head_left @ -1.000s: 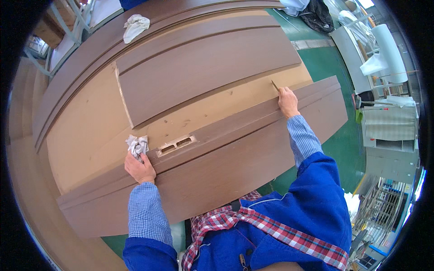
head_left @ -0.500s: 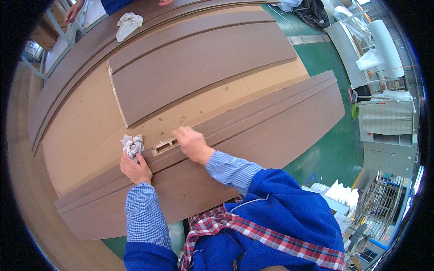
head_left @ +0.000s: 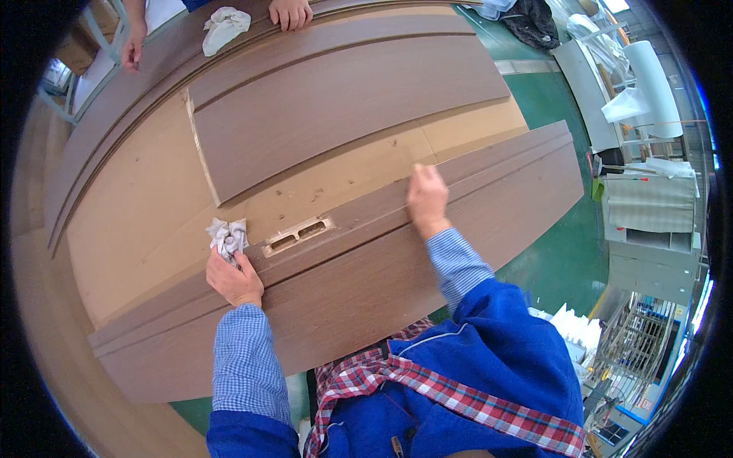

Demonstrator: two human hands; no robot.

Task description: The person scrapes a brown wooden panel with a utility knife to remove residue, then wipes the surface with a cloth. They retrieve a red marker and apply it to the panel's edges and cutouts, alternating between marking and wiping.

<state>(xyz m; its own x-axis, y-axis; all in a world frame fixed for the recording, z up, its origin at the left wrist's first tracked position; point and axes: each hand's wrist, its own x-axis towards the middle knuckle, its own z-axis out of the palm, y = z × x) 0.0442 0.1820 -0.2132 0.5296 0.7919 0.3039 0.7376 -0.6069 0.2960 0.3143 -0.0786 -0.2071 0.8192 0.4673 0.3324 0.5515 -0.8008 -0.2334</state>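
My left hand (head_left: 233, 276) grips a crumpled white cloth (head_left: 227, 235) at the back edge of a long brown grooved panel (head_left: 343, 298). Right of the cloth, a pale recess (head_left: 298, 237) with two slots is cut into the panel. My right hand (head_left: 427, 195) is closed over that edge, right of the recess, on a thin tool, now faint with motion blur. Behind lies a smaller brown grooved panel (head_left: 343, 95) on tan board (head_left: 137, 198).
Another person's hands (head_left: 290, 14) are at the far long panel (head_left: 107, 153), near a white rag (head_left: 225, 30). To the right are a white roll (head_left: 653, 88), a pale cabinet (head_left: 649, 206), a metal rack (head_left: 641, 343) and green floor (head_left: 534, 237).
My right hand swept left to the recess, then back rightward, stopping short of its first position. Another person's hands appeared at the far panel. My left hand stayed on the cloth.
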